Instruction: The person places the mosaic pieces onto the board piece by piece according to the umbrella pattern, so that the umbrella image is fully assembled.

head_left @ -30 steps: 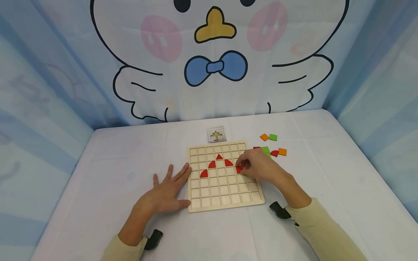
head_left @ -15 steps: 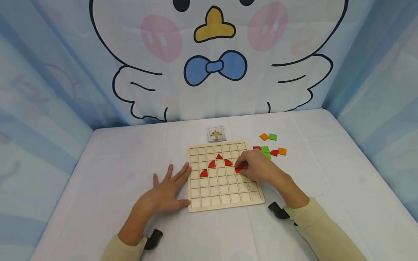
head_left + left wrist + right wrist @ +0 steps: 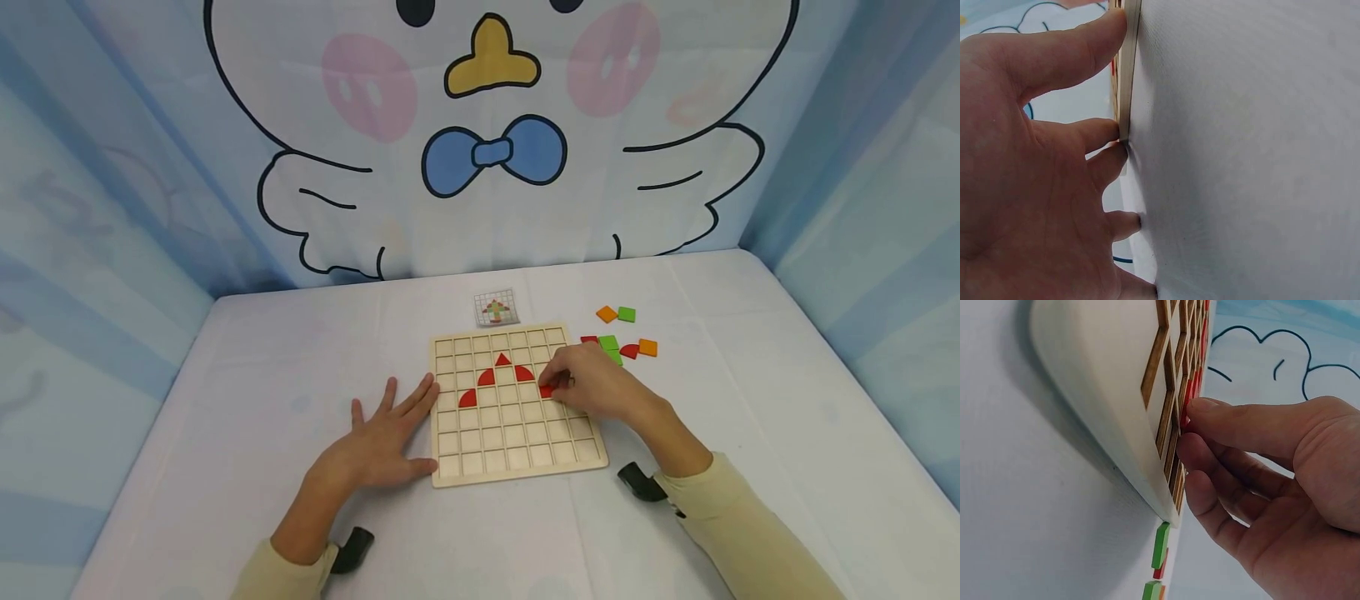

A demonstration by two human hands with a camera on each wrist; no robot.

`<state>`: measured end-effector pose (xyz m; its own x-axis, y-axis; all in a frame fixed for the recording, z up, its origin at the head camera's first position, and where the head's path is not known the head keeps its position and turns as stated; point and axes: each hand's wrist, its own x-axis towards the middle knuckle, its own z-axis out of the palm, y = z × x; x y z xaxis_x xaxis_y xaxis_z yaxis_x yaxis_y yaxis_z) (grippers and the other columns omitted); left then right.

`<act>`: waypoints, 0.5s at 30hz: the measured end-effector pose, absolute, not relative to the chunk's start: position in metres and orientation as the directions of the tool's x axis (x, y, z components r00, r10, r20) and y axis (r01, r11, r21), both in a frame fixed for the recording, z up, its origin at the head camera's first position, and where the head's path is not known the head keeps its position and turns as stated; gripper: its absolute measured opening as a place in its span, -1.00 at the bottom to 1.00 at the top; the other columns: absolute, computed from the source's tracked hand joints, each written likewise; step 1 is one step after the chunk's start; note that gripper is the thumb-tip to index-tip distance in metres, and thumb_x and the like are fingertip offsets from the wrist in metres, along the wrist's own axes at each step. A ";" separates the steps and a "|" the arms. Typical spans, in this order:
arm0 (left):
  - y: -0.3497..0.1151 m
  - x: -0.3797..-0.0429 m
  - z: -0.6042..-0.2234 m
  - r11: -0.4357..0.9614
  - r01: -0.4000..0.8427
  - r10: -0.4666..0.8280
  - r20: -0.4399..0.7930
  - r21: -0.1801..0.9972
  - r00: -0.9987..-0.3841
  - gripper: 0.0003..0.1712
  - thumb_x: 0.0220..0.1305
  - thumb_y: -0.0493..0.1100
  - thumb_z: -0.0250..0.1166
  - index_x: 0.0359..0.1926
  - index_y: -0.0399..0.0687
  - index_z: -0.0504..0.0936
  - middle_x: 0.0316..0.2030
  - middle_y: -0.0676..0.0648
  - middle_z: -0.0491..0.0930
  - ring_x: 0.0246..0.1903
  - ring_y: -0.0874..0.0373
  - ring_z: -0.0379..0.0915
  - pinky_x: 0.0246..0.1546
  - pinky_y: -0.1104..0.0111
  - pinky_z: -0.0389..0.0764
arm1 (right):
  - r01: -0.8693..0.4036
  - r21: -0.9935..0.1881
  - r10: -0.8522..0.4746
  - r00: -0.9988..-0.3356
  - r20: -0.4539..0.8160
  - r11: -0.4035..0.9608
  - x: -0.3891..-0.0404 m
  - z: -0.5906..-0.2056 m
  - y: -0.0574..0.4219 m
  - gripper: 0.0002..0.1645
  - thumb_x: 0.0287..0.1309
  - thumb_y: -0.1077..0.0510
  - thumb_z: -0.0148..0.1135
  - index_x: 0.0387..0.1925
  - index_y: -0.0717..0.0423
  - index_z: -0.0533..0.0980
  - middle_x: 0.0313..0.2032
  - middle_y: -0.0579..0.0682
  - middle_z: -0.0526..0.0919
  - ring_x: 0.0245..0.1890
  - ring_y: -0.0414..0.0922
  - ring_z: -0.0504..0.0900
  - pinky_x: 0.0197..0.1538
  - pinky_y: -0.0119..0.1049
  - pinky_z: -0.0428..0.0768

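Observation:
A wooden grid board [image 3: 517, 477] lies on the white table. Along its left edge rests my left hand [image 3: 384, 443], fingers spread and straight, with the thumb and a fingertip touching the rim. Over the board's right side, my right hand [image 3: 592, 382] pinches a red quarter-round tile [image 3: 546, 392] at a grid cell; the right wrist view shows the thumb [image 3: 1229, 419] and curled fingers at the board, the tile mostly covered. In other cells sit a red triangle tile [image 3: 502, 360] and several red quarter-round tiles [image 3: 486, 377].
Right of the board lie loose tiles: green tiles [image 3: 609, 343], a red quarter-round [image 3: 629, 352] and orange squares [image 3: 648, 348]. A small pattern card [image 3: 496, 308] with a gridded picture lies behind the board. A printed cloth [image 3: 495, 225] hangs at the table's back edge.
My right hand has shifted very slightly left with the red tile, which now sits a touch closer to the cell. The left hand has stayed in place.

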<state>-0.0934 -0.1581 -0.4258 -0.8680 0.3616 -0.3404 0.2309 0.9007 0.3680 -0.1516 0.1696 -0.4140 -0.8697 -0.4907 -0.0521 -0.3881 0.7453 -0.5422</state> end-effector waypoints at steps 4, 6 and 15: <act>-0.158 -0.094 -0.425 0.902 0.228 0.360 -0.347 0.368 -0.866 0.17 0.24 0.17 0.44 0.69 0.20 -0.04 0.69 0.15 -0.20 0.65 -0.33 -0.46 0.36 -0.59 -0.36 | -0.404 -0.542 -0.501 -0.864 -0.037 0.736 -0.152 -0.414 0.171 -0.82 0.16 0.37 0.45 -0.22 0.09 0.78 -0.24 -0.09 0.74 -0.23 -0.18 0.62 -0.18 -0.36 0.61; -0.158 -0.094 -0.425 0.902 0.227 0.360 -0.349 0.367 -0.865 0.17 0.23 0.17 0.44 0.69 0.20 -0.04 0.70 0.15 -0.20 0.65 -0.33 -0.45 0.36 -0.59 -0.36 | -0.410 -0.542 -0.505 -0.863 -0.030 0.733 -0.152 -0.414 0.171 -0.82 0.16 0.36 0.45 -0.23 0.09 0.78 -0.25 -0.09 0.75 -0.24 -0.17 0.62 -0.18 -0.36 0.61; -0.158 -0.094 -0.427 0.904 0.233 0.360 -0.345 0.358 -0.867 0.17 0.23 0.19 0.45 0.69 0.20 -0.03 0.70 0.14 -0.19 0.65 -0.34 -0.44 0.35 -0.60 -0.35 | -0.356 -0.592 -0.471 -0.881 -0.046 0.723 -0.156 -0.412 0.179 -0.81 0.16 0.34 0.43 -0.23 0.02 0.78 -0.23 -0.12 0.76 -0.24 -0.16 0.61 -0.14 -0.29 0.62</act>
<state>-0.0939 -0.1580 -0.4269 -0.8671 0.3597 -0.3447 0.2328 0.9043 0.3579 -0.1563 0.1786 -0.4119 -0.8808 -0.4713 -0.0460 -0.3560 0.7230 -0.5921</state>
